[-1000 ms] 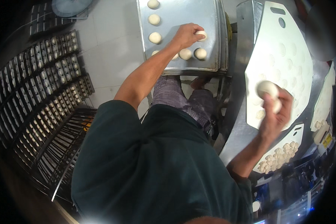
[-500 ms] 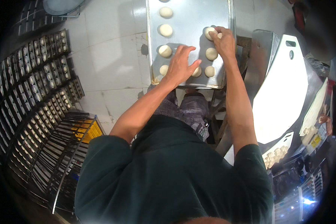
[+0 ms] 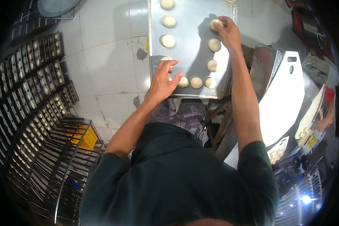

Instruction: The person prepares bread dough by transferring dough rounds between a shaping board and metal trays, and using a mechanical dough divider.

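A metal baking tray lies in front of me with round pale dough balls set along its left, near and right sides. Between the thumb and fingers of my right hand is a dough ball, at the far end of the right row; it appears to touch the tray. Just nearer sits another dough ball. My left hand hovers over the near left corner, fingers apart and holding nothing. It partly hides a dough ball and the corner one. Beside its thumb is a dough ball.
On the left stands a dark rack with trays of dough pieces, and a yellow crate by it. To the right are a large white board, a smaller board with dough pieces, and another person's hand.
My right hand has moved farther up the tray with a dough ball, leaving the one it touched before behind. My left hand has shifted left toward the near corner. The view has shifted slightly.
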